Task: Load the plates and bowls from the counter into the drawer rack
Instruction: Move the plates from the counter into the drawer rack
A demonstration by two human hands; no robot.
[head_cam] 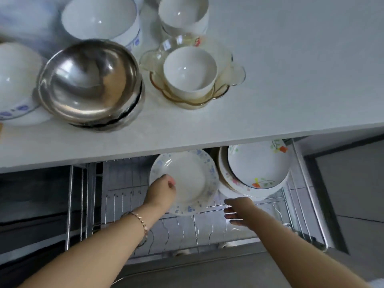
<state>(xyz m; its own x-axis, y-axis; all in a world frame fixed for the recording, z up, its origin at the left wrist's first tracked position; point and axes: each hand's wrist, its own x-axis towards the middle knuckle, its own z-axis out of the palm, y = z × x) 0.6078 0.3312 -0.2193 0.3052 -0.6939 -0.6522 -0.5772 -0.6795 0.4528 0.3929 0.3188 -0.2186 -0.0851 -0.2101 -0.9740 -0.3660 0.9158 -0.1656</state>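
Observation:
My left hand (161, 191) grips the left rim of a white plate with blue flowers (193, 179), held over the wire drawer rack (182, 227). To its right, a stack of plates (257, 169) with orange and pink flowers stands in the rack's right side. My right hand (239, 210) hovers with fingers spread just below that stack, holding nothing. On the white counter (270, 80) sit a steel bowl (89, 84), white bowls (99, 17) (12, 80) with blue print, a white cup (190, 69) in an amber glass dish (230, 80), and another white bowl (182, 11).
The counter edge (145, 150) overhangs the back of the open drawer. The drawer's metal frame (311, 194) runs along the right. Upright wire prongs (124, 196) fill the rack's left and front. Grey floor (353, 183) lies to the right.

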